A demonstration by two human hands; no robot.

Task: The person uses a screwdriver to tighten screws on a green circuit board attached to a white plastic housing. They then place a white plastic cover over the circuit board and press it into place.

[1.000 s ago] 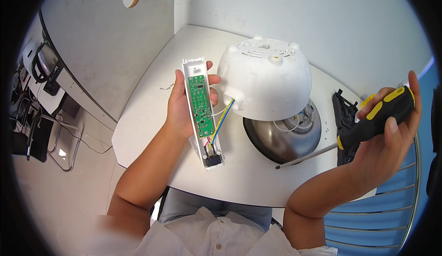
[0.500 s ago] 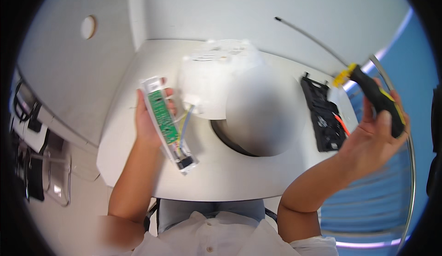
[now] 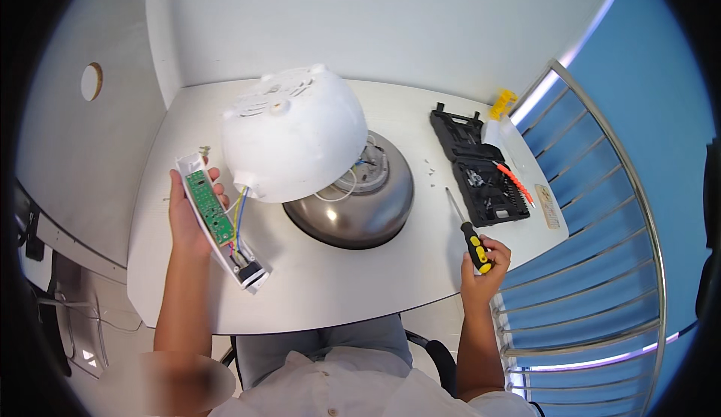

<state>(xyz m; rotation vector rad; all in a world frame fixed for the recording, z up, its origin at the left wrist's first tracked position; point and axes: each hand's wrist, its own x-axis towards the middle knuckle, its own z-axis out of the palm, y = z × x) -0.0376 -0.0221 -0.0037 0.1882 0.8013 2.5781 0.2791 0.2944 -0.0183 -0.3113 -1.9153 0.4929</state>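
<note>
My left hand [image 3: 185,222] is closed round a long white control panel housing, its green circuit board [image 3: 211,208] facing up. Yellow and blue wires [image 3: 240,208] run from it to a white rounded appliance shell [image 3: 297,143], which is tilted, its vented base upward. Partly under that shell lies a grey metal dome [image 3: 353,218] with a round fitting and thin wires on top. In my right hand [image 3: 484,270] is a black-and-yellow screwdriver [image 3: 475,246], gripped by its handle. Its shaft points away from me, toward several small screws [image 3: 430,174] on the table.
An open black tool case [image 3: 477,165] with bits lies at the right, an orange-red flexible shaft [image 3: 515,183] across it. Behind it stands a yellow plastic piece [image 3: 503,104]. A metal railing [image 3: 638,169] borders the right side of the white table [image 3: 353,286]; a grey partition [image 3: 98,139] stands left.
My right hand has brought the screwdriver down from its raised position at the right to the table's right front. My left hand still holds the panel. The whole view has shifted.
</note>
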